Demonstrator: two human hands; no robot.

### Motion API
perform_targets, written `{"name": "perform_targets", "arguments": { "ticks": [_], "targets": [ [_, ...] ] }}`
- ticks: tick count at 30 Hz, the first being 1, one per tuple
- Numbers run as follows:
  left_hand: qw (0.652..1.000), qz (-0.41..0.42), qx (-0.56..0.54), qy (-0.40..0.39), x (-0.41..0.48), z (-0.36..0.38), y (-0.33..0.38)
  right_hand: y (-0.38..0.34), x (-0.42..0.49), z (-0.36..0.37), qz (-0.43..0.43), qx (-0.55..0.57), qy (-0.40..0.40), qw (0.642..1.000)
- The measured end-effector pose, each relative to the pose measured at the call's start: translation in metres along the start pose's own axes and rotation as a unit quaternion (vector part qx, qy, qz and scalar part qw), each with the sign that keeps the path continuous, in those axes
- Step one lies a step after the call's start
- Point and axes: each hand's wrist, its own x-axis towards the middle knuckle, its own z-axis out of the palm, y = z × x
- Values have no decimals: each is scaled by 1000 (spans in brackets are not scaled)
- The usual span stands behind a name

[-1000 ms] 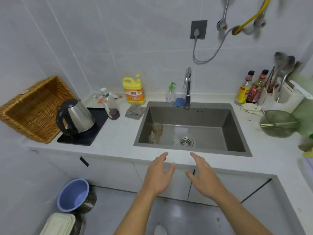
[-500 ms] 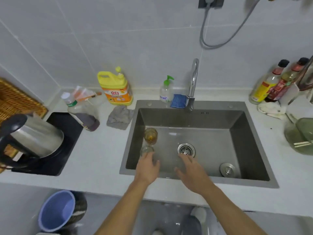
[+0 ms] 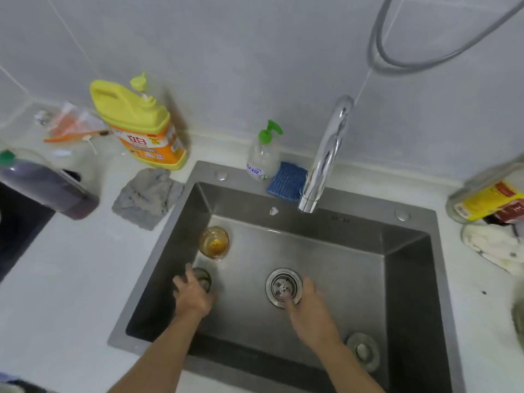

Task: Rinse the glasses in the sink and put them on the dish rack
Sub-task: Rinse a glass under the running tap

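While both forearms are lying across the near rim of the steel sink (image 3: 402,279), the left hand (image 3: 192,296) is gripping the clear glass (image 3: 203,277), with its fingers curling over the rim and down the side. That glass is sitting on the sink floor, close to the left wall.

Over on the other side, the right hand (image 3: 310,310) is holding nothing. Its fingers are lying straight and loosely spread, and the fingertips are hovering at the near edge of the drain strainer (image 3: 283,282). It is blurring a bit, so I cannot tell whether it is touching the metal.

Just behind the clear one, the amber glass (image 3: 214,242) is standing upright with an orange residue in its bottom, tucked against the left wall and apart from the hand. A round stopper (image 3: 363,350) is lying in the near right corner of the basin.

Up at the back rim, the chrome faucet (image 3: 326,154) is arching over the basin, with a blue sponge (image 3: 287,181) touching its base and a green-topped pump bottle (image 3: 263,157) just beside that. On the white counter (image 3: 71,279) to the left, a yellow detergent jug (image 3: 141,129) is standing by the wall, a crumpled grey cloth (image 3: 147,194) is lying in front of it, and a purple bottle (image 3: 48,185) is showing at the far left edge.
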Motion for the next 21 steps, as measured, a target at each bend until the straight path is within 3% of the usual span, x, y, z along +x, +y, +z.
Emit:
{"name": "perform_targets", "arguments": {
  "ticks": [3,8,14,18,21],
  "targets": [
    [1000,-1,-1,10,8,3,4,-17,18,-24,-32,92,71,993],
    [994,96,-15,-46,-19,-2,37,-55,40,-47,-136,146,177,964],
    [968,156,-151,-125,-43,-25,106,-93,49,-63,-111,318,201,920],
    [941,215,-203,-167,-57,-35,138,-94,47,-72,-68,300,191,932],
    [927,212,-241,-194,-61,-41,150,-87,43,-70,-52,270,172,946]
  ]
}}
